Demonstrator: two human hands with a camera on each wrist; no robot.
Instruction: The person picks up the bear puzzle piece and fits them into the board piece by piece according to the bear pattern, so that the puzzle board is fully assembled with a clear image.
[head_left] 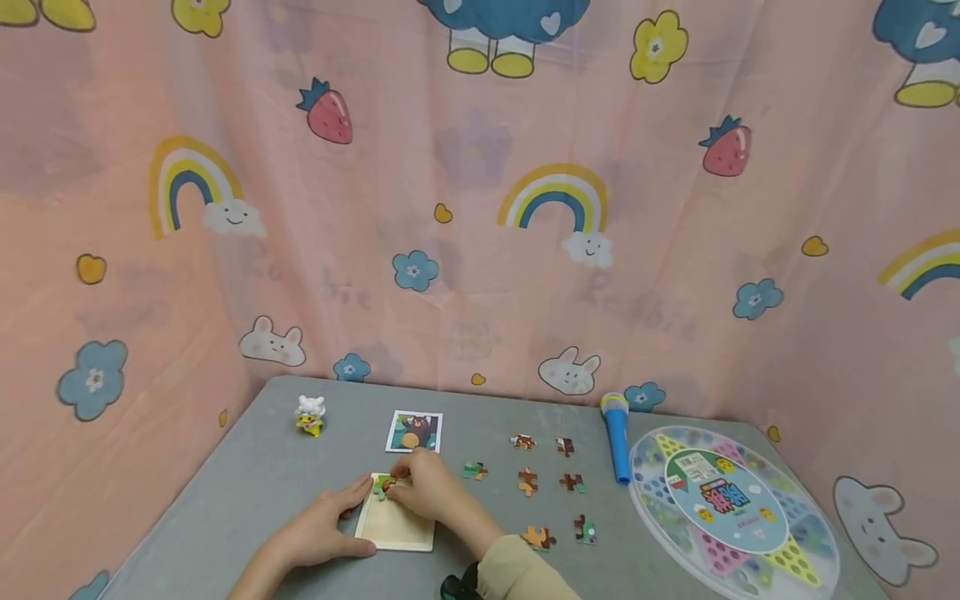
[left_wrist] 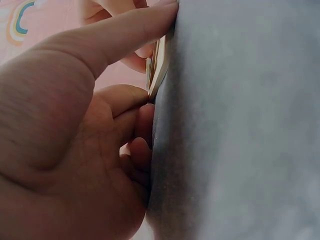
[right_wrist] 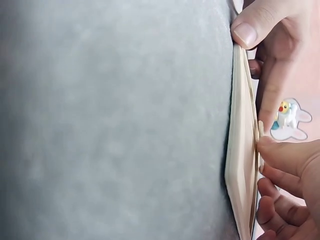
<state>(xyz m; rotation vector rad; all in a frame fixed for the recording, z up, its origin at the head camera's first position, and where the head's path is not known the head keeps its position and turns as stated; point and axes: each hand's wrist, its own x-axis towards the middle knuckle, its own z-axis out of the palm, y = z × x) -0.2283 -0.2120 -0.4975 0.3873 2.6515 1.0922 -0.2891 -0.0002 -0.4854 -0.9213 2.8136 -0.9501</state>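
Observation:
A shallow pale wooden puzzle tray [head_left: 397,532] lies on the grey table. My left hand [head_left: 318,527] holds its left side, thumb at the near corner and index finger by the far corner. Over the tray's far part, my right hand [head_left: 433,492] pinches a small puzzle piece [right_wrist: 261,129] between thumb and fingers; the hand hides much of it in the head view. Green and brown puzzle artwork [head_left: 381,487] shows in the tray's far left corner. Just beyond the tray lies a picture card [head_left: 405,421] with a brown bear.
Several loose jigsaw pieces [head_left: 528,481] are spread to the right. Past them lie a blue toy microphone [head_left: 618,446] and a large round clear-rimmed game board [head_left: 727,500]. A small white-and-yellow figurine [head_left: 310,415] stands far left. A pink printed curtain [head_left: 480,317] hangs behind the table.

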